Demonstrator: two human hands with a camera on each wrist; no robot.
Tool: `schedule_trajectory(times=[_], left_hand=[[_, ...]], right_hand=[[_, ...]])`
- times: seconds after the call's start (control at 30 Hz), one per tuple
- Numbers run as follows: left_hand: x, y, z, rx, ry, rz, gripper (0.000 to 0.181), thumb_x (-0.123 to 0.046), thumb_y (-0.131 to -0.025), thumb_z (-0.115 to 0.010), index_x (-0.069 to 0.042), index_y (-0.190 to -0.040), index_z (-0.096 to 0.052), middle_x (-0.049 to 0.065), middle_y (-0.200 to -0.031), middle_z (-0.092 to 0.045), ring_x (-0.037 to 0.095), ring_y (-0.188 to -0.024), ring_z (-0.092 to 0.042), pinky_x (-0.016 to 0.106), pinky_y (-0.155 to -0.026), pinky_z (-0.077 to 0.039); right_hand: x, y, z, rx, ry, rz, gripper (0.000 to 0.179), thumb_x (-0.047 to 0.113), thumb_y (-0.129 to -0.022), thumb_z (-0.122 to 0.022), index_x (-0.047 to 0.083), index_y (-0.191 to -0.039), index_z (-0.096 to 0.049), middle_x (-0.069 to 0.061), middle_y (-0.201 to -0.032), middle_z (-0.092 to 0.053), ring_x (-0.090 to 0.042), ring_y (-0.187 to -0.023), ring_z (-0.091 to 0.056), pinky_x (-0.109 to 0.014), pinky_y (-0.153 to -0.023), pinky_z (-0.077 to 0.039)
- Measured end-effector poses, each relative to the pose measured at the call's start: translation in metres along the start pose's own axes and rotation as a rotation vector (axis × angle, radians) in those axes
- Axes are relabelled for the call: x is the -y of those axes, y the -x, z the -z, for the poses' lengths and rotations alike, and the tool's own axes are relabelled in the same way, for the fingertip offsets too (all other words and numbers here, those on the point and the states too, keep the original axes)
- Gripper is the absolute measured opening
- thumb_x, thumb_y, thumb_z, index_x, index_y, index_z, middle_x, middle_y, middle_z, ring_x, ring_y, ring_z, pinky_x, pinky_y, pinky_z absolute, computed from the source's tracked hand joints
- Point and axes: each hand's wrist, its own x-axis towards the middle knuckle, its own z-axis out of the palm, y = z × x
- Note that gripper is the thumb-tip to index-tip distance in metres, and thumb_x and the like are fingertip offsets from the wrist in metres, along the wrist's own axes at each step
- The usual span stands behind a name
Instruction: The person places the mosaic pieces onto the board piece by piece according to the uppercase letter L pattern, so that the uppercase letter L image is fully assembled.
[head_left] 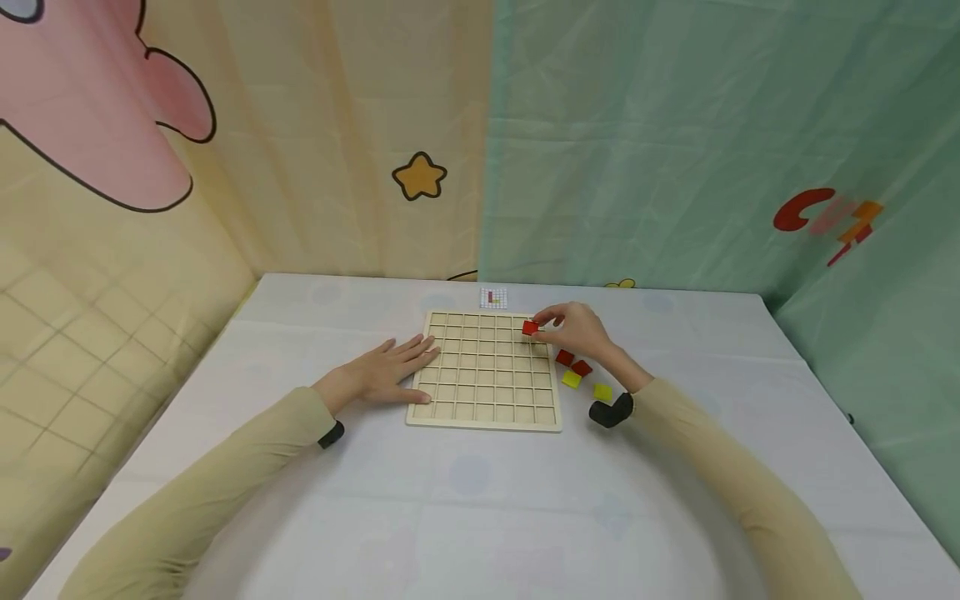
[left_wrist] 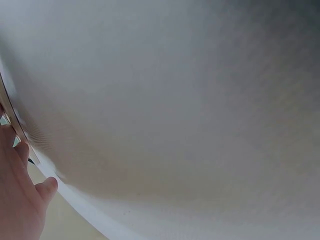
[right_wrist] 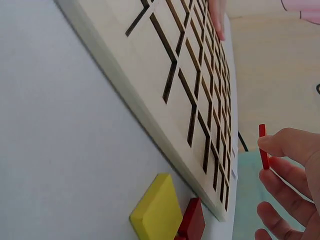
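A pale wooden grid board (head_left: pixel 491 427) lies on the table, divided into small square cells. My left hand (head_left: pixel 382 372) rests with spread fingers on its left edge; in the left wrist view that hand (left_wrist: pixel 22 195) shows only at the lower left. Between thumb and fingers my right hand (head_left: pixel 577 328) pinches a red square tile (head_left: pixel 530 327), over the board's far right corner. Seen from the right wrist, the red tile (right_wrist: pixel 264 146) is thin and held edge-on, raised off the board (right_wrist: pixel 165 145).
Right of the board lie two red tiles (head_left: pixel 582 368) and two yellow tiles (head_left: pixel 603 392). A small card with a printed grid (head_left: pixel 493 297) sits beyond the board's far edge. The white-covered table (head_left: pixel 465 517) meets hanging curtains (head_left: pixel 645 150) at the back.
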Motion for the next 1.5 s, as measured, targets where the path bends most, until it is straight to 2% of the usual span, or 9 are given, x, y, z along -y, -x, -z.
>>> schedule_trajectory(times=[0.13,0.33,0.7,1.1,1.33,1.5], left_hand=[[0.0,-0.001,0.0,0.0,-0.004,0.002,0.089,-0.066,-0.091,-0.045,-0.018,-0.156,-0.009,0.005,-0.164,-0.002,0.026,-0.151,-0.003,0.059,-0.118,-0.009],[0.0,-0.003,0.001,0.002,-0.004,0.0,0.089,-0.066,-0.09,-0.046,-0.017,-0.156,-0.009,0.006,-0.164,-0.002,0.027,-0.151,-0.003,0.06,-0.118,-0.009],[-0.001,-0.006,0.001,0.029,-0.005,0.011,0.09,-0.068,-0.09,-0.044,-0.019,-0.156,-0.009,0.005,-0.164,-0.001,0.026,-0.151,-0.002,0.059,-0.118,-0.008],[-0.001,-0.005,0.001,0.047,0.001,0.032,0.09,-0.069,-0.089,-0.044,-0.021,-0.156,-0.009,0.003,-0.164,-0.001,0.025,-0.151,-0.002,0.058,-0.119,-0.007],[-0.002,-0.002,0.004,0.029,0.004,0.017,0.09,-0.067,-0.089,-0.047,-0.018,-0.156,-0.012,0.008,-0.164,-0.005,0.029,-0.151,-0.006,0.061,-0.117,-0.01],[-0.002,-0.001,0.005,0.034,0.001,0.024,0.089,-0.067,-0.089,-0.046,-0.019,-0.156,-0.012,0.006,-0.164,-0.004,0.028,-0.151,-0.006,0.06,-0.118,-0.01]], right_hand=[[0.009,-0.01,-0.008,0.013,-0.022,0.022,0.035,0.034,-0.081,-0.076,0.011,-0.107,-0.074,-0.007,-0.103,-0.074,-0.025,-0.094,-0.06,-0.034,-0.075,-0.05],[0.022,-0.026,-0.022,0.036,-0.031,0.041,0.034,0.034,-0.079,-0.078,0.013,-0.105,-0.075,-0.004,-0.1,-0.075,-0.022,-0.091,-0.06,-0.029,-0.073,-0.049],[0.039,-0.046,-0.045,0.071,-0.03,0.074,0.032,0.035,-0.079,-0.078,0.014,-0.104,-0.076,-0.002,-0.099,-0.075,-0.015,-0.079,-0.061,-0.021,-0.061,-0.044],[0.046,-0.055,-0.061,0.099,-0.043,0.078,0.03,0.031,-0.08,-0.077,0.012,-0.104,-0.076,-0.003,-0.098,-0.075,-0.013,-0.076,-0.064,-0.021,-0.061,-0.046],[0.05,-0.058,-0.065,0.109,-0.066,0.094,0.027,0.028,-0.082,-0.076,0.011,-0.103,-0.076,-0.005,-0.099,-0.075,-0.015,-0.077,-0.065,-0.02,-0.061,-0.046],[0.05,-0.058,-0.065,0.127,-0.083,0.102,0.026,0.025,-0.082,-0.076,0.01,-0.103,-0.076,-0.006,-0.1,-0.075,-0.014,-0.075,-0.062,-0.02,-0.06,-0.044]])
